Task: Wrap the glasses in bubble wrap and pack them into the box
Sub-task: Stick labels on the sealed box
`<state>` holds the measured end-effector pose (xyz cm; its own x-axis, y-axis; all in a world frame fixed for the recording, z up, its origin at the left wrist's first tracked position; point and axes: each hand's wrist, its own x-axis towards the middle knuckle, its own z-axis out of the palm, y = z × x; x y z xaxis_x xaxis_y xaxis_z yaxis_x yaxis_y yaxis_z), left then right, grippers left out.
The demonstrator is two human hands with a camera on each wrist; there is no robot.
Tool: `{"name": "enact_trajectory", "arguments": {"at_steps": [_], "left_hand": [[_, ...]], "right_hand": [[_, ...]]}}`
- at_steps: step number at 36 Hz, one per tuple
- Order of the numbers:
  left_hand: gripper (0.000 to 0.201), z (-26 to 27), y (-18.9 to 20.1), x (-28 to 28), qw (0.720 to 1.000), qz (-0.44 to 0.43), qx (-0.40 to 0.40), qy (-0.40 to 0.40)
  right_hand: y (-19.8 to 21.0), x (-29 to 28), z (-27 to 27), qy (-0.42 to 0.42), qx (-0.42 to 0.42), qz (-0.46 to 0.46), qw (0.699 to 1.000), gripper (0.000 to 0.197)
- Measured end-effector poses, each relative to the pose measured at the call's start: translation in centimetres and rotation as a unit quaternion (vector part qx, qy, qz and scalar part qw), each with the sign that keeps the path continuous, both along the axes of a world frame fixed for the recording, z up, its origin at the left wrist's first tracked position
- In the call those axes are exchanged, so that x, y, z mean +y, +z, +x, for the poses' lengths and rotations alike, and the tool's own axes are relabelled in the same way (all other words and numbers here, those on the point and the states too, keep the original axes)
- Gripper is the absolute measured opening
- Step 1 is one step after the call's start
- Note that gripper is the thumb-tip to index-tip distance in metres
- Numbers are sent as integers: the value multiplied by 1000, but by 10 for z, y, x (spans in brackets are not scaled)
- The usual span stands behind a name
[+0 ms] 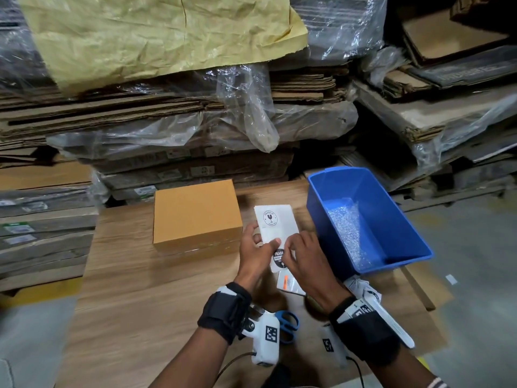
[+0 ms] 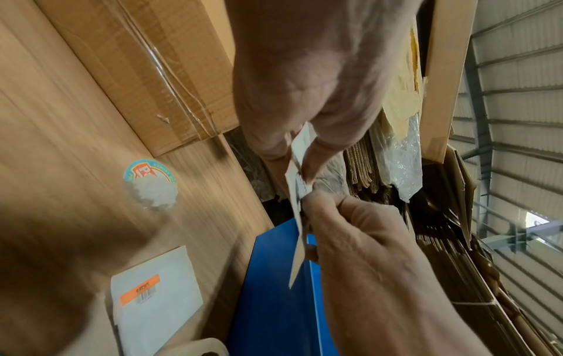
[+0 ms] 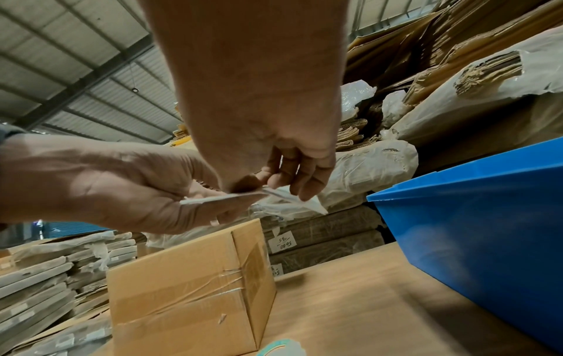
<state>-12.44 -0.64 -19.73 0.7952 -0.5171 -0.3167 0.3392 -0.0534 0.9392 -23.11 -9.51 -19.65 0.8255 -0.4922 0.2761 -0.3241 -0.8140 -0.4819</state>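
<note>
A closed, taped cardboard box [image 1: 195, 217] [image 3: 189, 289] stands on the wooden table [image 1: 145, 289]. Just to its right, both hands hold a white sheet of round "FRAGILE" stickers [image 1: 277, 225] above the table. My left hand [image 1: 265, 236] [image 2: 300, 154] pinches the sheet's left edge between thumb and fingers. My right hand [image 1: 291, 246] [image 3: 274, 185] pinches its lower part, beside a black round sticker [image 1: 279, 257]. A piece of bubble wrap [image 1: 347, 233] lies in the blue bin [image 1: 391, 208]. No glasses are in view.
The blue bin [image 3: 487, 228] [image 2: 274, 289] stands at the right of the table. A small packet with an orange label [image 1: 288, 282] [image 2: 155, 296] lies under the hands. Blue-handled scissors [image 1: 289, 323] lie near my left wrist. Stacks of flat cardboard in plastic [image 1: 195, 121] rise behind the table.
</note>
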Motion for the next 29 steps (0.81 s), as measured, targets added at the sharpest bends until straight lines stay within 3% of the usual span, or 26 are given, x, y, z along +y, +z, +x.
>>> {"name": "enact_trajectory", "arguments": {"at_steps": [3,7,10,12,13,17,21,29], "left_hand": [[67,-5,0,0,1000,-6,5,20],[80,-8,-2,4,999,-14,-36,33],[53,-9,-4,4,995,3,-97,9],[33,-7,-5,3,992,32,-123,-21],[34,-7,-7,3,991,42,-120,-32],[36,-5,-2,7,996,50,-58,-49],[37,-3,1,9,998,33,-1,-56],[32,-2,3,12,994,3,87,-72]], "right_hand": [[-2,-3,0,-4,68,23,997,10],[4,0,-5,57,38,16,998,5],[0,1,-8,82,20,-49,995,34],[0,4,-9,30,6,-32,999,17],[-1,4,-10,15,-2,-8,1000,11],[4,3,-18,44,-26,125,991,13],[5,-2,-22,69,-24,147,986,31],[3,-3,-19,71,-43,148,986,14]]}}
